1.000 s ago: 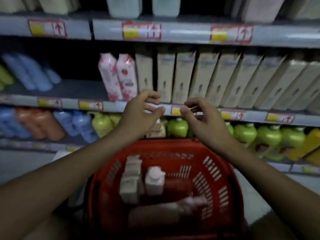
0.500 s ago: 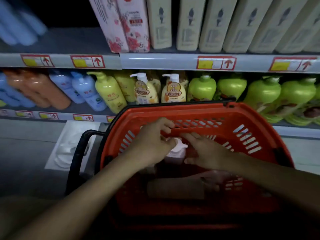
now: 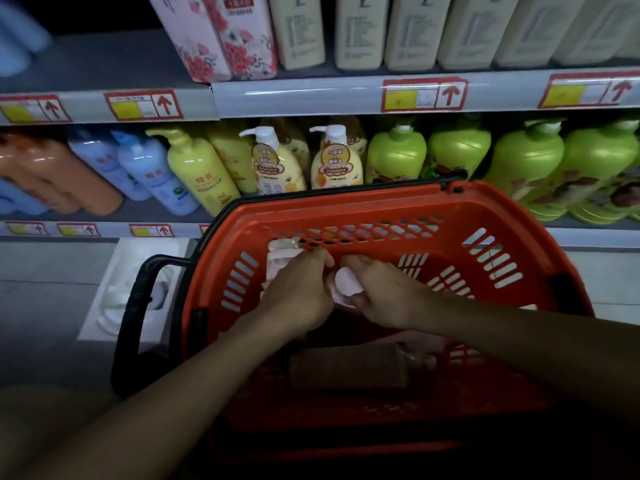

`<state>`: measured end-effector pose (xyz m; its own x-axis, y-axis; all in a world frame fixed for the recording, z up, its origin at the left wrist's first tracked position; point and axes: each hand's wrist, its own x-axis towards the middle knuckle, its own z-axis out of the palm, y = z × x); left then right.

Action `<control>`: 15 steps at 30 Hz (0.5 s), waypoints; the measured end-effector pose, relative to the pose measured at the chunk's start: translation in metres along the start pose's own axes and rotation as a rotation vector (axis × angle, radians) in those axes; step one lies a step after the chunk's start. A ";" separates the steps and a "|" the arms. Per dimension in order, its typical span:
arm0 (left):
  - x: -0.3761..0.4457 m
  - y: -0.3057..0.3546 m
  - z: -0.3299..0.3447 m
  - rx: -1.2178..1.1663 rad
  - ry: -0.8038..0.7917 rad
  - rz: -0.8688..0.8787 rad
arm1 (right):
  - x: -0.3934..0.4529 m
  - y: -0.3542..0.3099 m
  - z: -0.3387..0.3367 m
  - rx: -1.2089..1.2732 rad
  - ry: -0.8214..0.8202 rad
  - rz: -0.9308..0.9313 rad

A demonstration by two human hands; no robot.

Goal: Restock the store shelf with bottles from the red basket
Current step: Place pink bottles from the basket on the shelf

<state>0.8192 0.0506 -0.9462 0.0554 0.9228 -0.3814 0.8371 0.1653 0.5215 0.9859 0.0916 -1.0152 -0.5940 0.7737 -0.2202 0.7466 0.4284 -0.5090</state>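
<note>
Basket (image 3: 381,216) stands before the shelf (image 3: 311,98); inside, one bottle (image 3: 349,370) lies nearer than both hands.

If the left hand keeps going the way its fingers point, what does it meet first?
Probably the pale pink bottle that the right hand holds; the left hand already seems to touch it, though depth is unclear.

Pale pink bottles (image 3: 346,285) inside red basket (image 3: 388,206)

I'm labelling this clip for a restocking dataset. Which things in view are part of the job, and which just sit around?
Part of the job:
red basket
pink bottle, gripped by right hand
white-capped bottle, under left hand
bottle lying in the basket
shelf

Just around:
green bottles
yellow pump bottles
cream cartons
price tags
</note>
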 end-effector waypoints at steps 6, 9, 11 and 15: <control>-0.015 -0.006 0.006 0.016 0.028 0.065 | -0.009 -0.017 -0.055 -0.032 0.293 0.241; -0.022 -0.008 0.011 -0.053 0.020 0.084 | -0.018 -0.031 -0.097 -0.025 0.471 0.282; -0.023 -0.001 0.016 -0.132 0.031 0.128 | -0.026 -0.044 -0.118 -0.020 0.586 0.297; -0.020 0.020 0.030 -0.329 0.177 0.204 | -0.033 -0.070 -0.133 -0.017 0.738 0.280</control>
<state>0.8509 0.0252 -0.9508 0.0836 0.9888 -0.1237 0.5987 0.0494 0.7995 0.9936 0.0985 -0.8615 -0.0351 0.9610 0.2741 0.8470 0.1742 -0.5023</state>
